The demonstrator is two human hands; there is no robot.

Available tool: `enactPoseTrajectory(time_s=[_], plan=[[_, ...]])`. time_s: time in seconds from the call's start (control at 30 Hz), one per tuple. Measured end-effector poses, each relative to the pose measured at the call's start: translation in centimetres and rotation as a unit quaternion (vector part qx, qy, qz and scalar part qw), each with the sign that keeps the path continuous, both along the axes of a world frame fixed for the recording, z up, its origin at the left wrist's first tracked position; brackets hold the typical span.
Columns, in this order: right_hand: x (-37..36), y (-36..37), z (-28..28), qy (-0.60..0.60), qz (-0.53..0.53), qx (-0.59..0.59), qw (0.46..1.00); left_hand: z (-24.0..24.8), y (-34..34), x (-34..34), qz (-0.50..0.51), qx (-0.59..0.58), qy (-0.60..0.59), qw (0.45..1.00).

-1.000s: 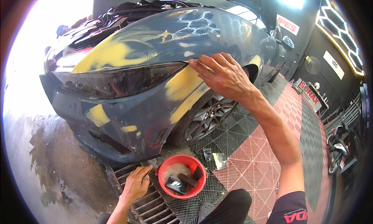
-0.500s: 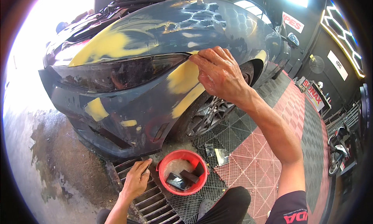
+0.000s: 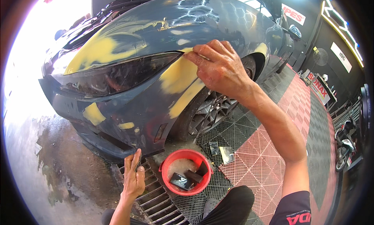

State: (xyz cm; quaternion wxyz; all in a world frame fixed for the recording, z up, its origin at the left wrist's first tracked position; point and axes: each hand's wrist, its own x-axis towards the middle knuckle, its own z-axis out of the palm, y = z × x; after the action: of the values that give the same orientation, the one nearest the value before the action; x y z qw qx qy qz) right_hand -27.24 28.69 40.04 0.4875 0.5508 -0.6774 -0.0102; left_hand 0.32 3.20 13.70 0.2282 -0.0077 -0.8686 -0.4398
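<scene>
In front of me is a car's dark grey front corner, its fender (image 3: 230,28) carrying yellow filler patches (image 3: 179,75). My right hand (image 3: 220,67) presses its bent fingers against the body just behind the pointed rear corner of the headlight (image 3: 120,77). Those fingers are closed together, and whatever they may pinch is hidden. Low on the left, my left hand (image 3: 133,176) is stretched out, fingers straight, with their tips at the lower edge of the bumper (image 3: 117,129). Nothing can be made out in it.
A red bucket (image 3: 165,174) of cloudy water with dark blocks in it stands between my hands, beside a drain grate (image 3: 161,207). Small sheets (image 3: 226,155) lie on the red and grey floor tiles. The front wheel (image 3: 212,112) is below my right forearm. Wet concrete lies left.
My left hand has risen toward the bumper's lower edge, and its fingers have straightened upward. The view has shifted slightly; my right hand stays by the headlight corner.
</scene>
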Motion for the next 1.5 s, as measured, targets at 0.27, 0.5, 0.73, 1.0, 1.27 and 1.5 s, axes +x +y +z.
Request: enactPoseTrajectory(time_s=[0.27,0.5,0.73,1.0,1.27,1.5], plan=[[-0.1,-0.2,-1.0,0.008,0.008,-0.031,0.999,-0.4,0.0,-0.3,0.031,0.0,0.011,0.999],[0.2,-1.2,-0.5,0.002,0.019,-0.029,0.999,0.1,-0.3,0.0,0.041,0.005,0.0,0.999],[0.5,-2.4,-1.3,-0.038,0.048,-0.039,0.997,0.6,-0.6,0.1,0.048,0.007,0.029,0.998],[2.5,-4.0,-3.0,-0.136,0.124,-0.099,0.978,6.6,1.0,-3.2,0.061,-0.06,0.119,0.989],[2.2,-1.3,-2.7,-0.36,0.28,-0.563,0.69,17.8,6.2,-14.4,0.133,-0.227,0.298,0.918],[1.3,3.0,-7.0,-0.381,0.274,-0.606,0.643,18.5,6.9,-16.7,0.172,-0.227,0.307,0.908]])
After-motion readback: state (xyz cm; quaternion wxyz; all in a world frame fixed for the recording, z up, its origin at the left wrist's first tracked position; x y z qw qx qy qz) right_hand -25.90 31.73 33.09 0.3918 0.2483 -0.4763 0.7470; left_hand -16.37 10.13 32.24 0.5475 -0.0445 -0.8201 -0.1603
